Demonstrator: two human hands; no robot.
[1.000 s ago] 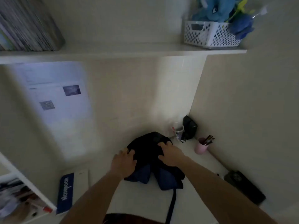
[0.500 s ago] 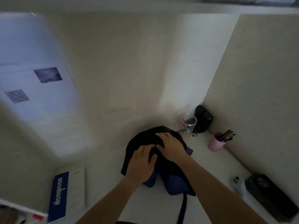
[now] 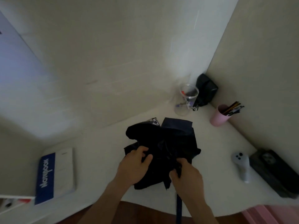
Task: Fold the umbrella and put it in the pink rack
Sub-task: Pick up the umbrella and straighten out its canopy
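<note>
Umbrella (image 3: 163,151) lies on the white desk (image 3: 100,159) as a dark, loose heap of cloth, only partly gathered. Left hand (image 3: 134,167) is closed on the near-left folds; right hand (image 3: 187,177) pinches cloth at the near-right, above a dark strap (image 3: 179,207) hanging off the desk edge. Likely risk: slack panels could spring back out if either grip loosens, and that strap might snag. Pink cup (image 3: 219,116) stands well apart, a pink edge (image 3: 273,215) at bottom right may be the rack

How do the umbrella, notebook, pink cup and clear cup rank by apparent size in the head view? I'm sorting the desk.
1. Umbrella, bunched up, largest.
2. Notebook.
3. Pink cup and clear cup look alike; not ranked.
</note>
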